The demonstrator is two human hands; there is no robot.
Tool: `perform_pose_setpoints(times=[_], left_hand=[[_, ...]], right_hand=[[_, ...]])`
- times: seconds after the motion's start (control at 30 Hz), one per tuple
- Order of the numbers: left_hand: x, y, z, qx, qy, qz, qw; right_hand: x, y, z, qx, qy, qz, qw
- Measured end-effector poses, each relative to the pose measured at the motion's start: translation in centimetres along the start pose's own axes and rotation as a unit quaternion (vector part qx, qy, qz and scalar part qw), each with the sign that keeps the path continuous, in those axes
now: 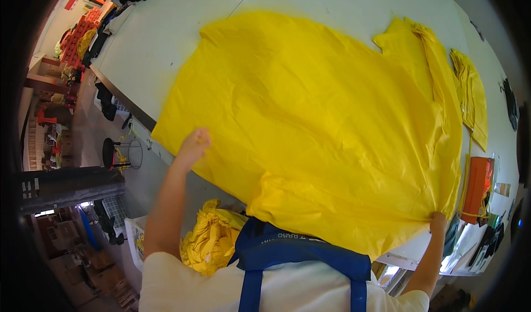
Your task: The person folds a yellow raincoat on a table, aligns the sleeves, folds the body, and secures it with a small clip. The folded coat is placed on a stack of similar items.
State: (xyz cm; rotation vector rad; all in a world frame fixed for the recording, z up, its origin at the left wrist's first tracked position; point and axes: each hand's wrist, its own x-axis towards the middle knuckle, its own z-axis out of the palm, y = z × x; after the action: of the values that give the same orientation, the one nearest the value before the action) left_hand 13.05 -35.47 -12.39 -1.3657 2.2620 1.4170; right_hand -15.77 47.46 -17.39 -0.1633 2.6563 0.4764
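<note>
Both arms stretched forward and spread wide, left hand (193, 144) fingers curled closed, right hand (438, 222) clenched, forearms bare.

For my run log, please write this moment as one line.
left hand: on near edge of yellow sheet | right hand: grips its corner | sheet: spread on white table

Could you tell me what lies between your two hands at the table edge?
In the head view, the yellow sheet spans from the left hand to the right hand, its near edge hanging over the table.
</note>
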Motion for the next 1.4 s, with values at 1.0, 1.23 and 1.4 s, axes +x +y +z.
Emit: perform_pose_setpoints(times=[1.0,1.23,1.4], left_hand=[[3.0,-4.2,-8.5,-0.370,-0.358,-0.017,0.857],[6.7,-0.1,-1.7,-0.163,-0.208,-0.091,0.960],[1.2,1.7,-4.3,-0.050,0.035,0.208,0.976]], right_hand=[[20.9,-3.4,-17.7,0.548,0.302,0.201,0.754],[16.8,-0.5,-14.1,0.545,0.312,0.209,0.749],[14.9,8.8,-7.0,0.598,0.318,0.214,0.704]])
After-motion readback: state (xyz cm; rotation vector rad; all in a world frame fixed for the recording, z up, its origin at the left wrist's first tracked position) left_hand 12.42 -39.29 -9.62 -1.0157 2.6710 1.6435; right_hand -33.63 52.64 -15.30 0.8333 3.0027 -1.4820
